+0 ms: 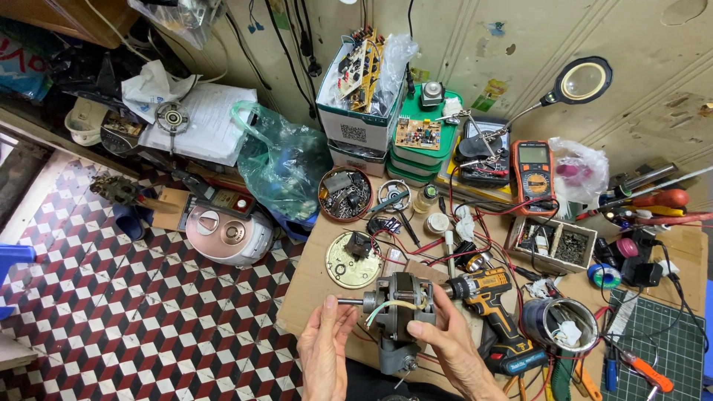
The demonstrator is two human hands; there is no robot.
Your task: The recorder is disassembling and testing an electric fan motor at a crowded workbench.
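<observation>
Nearest to me are my two hands, low in the view at about 6 o'clock, and between them I hold a small electric motor [399,301] over the near edge of the cardboard-covered bench [312,286]. My left hand [324,349] comes up from below with its fingers loosely curled, the thumb tip touching the bare steel shaft [350,301] that sticks out of the motor. My right hand [445,345] closes around the motor's other side, thumb and forefinger pinching the laminated core near the pale wire that crosses its face. The motor's long axis lies level, running 9 o'clock to 3 o'clock, with the shaft pointing toward 9 o'clock, at my left hand. A grey gearbox housing [394,355] hangs from the motor toward 6 o'clock. Just beside the motor at 3 o'clock lies a yellow and black cordless drill [494,304], its chuck aimed at the motor. At 11 o'clock from the motor a round brass-coloured plate [350,261] rests flat on the bench. Farther off at 12 o'clock sits a round tin of small parts [345,194]. At 3 o'clock, past the drill, stands a dark pot holding wires [561,325]. An orange multimeter [534,177] lies at 1 o'clock, well apart from my hands.
</observation>
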